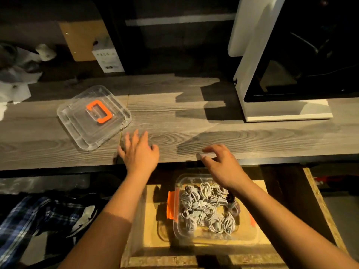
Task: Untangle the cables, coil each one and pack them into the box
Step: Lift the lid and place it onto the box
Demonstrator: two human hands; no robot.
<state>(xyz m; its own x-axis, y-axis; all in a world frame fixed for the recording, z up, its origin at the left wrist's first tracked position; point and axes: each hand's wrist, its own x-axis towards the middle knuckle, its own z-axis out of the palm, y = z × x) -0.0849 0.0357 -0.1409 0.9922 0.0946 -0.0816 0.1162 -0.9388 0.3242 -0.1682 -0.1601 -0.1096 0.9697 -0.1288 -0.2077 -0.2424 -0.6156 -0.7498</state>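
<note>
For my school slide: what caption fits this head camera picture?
Left hand and right hand over the desk; coiled cables in the clear box, lid off.

The white carton (107, 59) standing at the back of the surface (174, 113) carries a line of small print and a barcode, both too blurred to read.

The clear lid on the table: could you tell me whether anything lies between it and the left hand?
Nothing visible does. Only bare tabletop separates the left hand from the lid, which lies beyond it, to its left.
</note>
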